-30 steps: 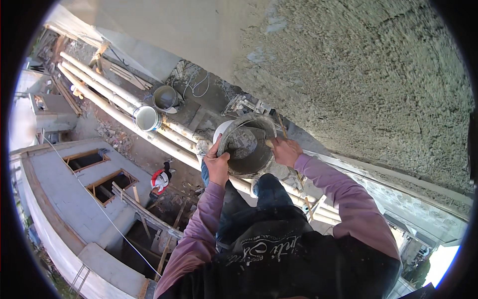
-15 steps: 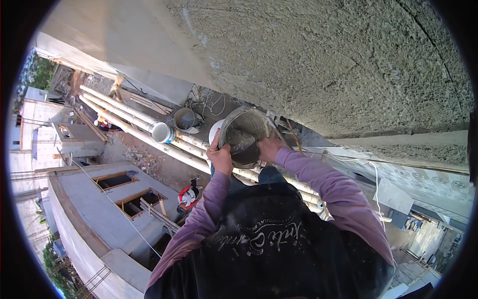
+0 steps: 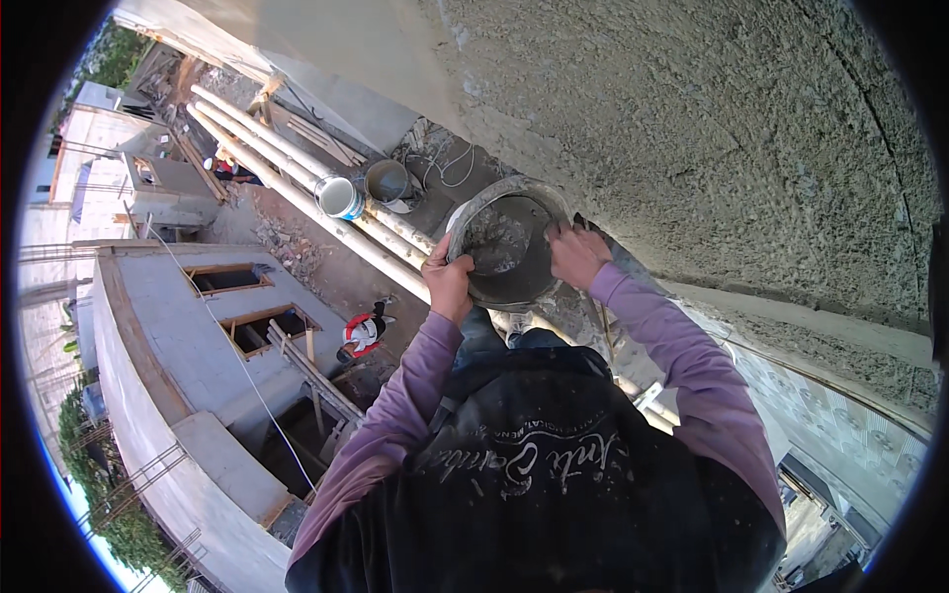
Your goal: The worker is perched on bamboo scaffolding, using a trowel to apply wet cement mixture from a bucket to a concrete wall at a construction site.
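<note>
In front of my body I hold a mortar-smeared bucket (image 3: 539, 287) with wet grey mortar (image 3: 494, 237) inside. Its rim is tilted so that the inside faces me. My left hand (image 3: 449, 281) grips the rim on the left, thumb on the inner side. On the opposite side my right hand (image 3: 577, 253) is closed over the rim. Just ahead rises a wall (image 3: 682, 148) coated with rough grey plaster, smoother and paler toward its left part.
Bamboo poles (image 3: 287, 153) run below me, with a white pail (image 3: 339, 198) on them and a grey bucket (image 3: 388, 182) beside it. A person in a red and white top (image 3: 363, 334) is far below. Left stands a low building (image 3: 188, 336) with framed openings.
The bucket has shifted slightly to the right and up in the picture, toward the wall. My right hand has moved to the right with its side of the rim. Both hands keep hold.
</note>
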The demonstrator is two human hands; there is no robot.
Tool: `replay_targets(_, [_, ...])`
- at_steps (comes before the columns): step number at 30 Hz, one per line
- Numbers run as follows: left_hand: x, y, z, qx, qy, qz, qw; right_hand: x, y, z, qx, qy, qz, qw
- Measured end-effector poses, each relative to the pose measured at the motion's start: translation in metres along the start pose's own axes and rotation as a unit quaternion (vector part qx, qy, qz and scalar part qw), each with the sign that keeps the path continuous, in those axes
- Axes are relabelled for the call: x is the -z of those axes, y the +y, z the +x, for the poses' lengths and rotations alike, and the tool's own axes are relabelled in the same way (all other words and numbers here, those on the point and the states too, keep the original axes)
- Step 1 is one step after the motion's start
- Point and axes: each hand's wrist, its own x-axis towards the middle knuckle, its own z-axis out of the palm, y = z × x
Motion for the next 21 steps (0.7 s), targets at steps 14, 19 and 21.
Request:
replay_targets(14, [-0.009,-0.019,-0.005,-0.019,0.001,0.032,0.999,-0.022,-0.029,-0.023,0.065,-0.105,0.056,0.991])
replay_targets(19, [-0.019,-0.028,-0.009,-0.01,0.04,0.059,0.997,-0.003,0.004,-0.004,0.006,-0.078,-0.007,0.997])
replay_targets(21, [-0.029,-0.026,-0.011,-0.001,0.042,0.06,0.997,0.013,0.004,-0.008,0.022,0.053,-0.074,0.996])
